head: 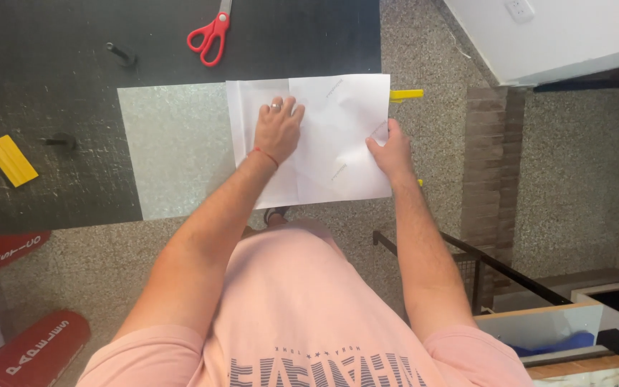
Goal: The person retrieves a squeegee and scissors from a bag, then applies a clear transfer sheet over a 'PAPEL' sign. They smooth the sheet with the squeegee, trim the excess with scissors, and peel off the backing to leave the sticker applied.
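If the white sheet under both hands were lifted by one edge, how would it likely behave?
The white sheet shows creases and lies thin and flat, so probably floppy and light. Overhanging the glittery panel, it would likely slide easily unless the left hand and right hand press it.

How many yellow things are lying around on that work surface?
2 in plain view: a yellow block on the dark mat at far left, and a yellow strip poking out behind the white paper's top right corner. More may be hidden underneath.

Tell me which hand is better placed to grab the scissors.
Probably the left hand: it lies flat on the paper, closer to the red scissors. The right hand holds the paper's far edge.
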